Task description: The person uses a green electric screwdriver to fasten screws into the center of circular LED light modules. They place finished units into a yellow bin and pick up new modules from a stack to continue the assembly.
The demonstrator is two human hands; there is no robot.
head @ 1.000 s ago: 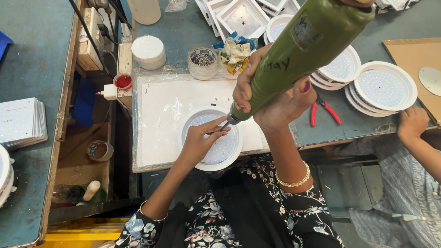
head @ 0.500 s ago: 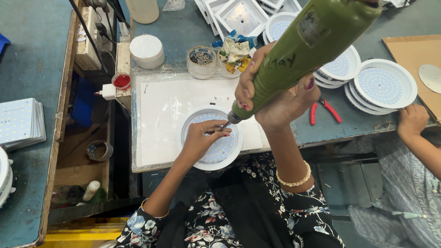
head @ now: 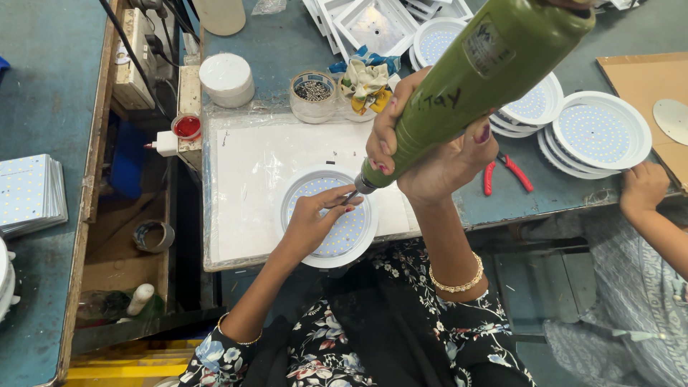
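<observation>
Right hand [head: 430, 154] is gripping the green power screwdriver [head: 473, 79], bit meeting the round LED lamp [head: 326, 223] just below. Left hand [head: 312, 222] is pinching at the bit tip. Risk: bit slipping off, nicking fingers or LEDs.

Blue-topped workbench [head: 287, 50] carries a plastic-covered white sheet [head: 251, 172] — the round white light fixture [head: 326, 215] sits on it, right under the grip. Beyond the grip: screw jar [head: 313, 95], white lidded tub [head: 226, 79]. Just right of it — red pliers [head: 505, 172], stacked round fixtures [head: 598, 132].
</observation>
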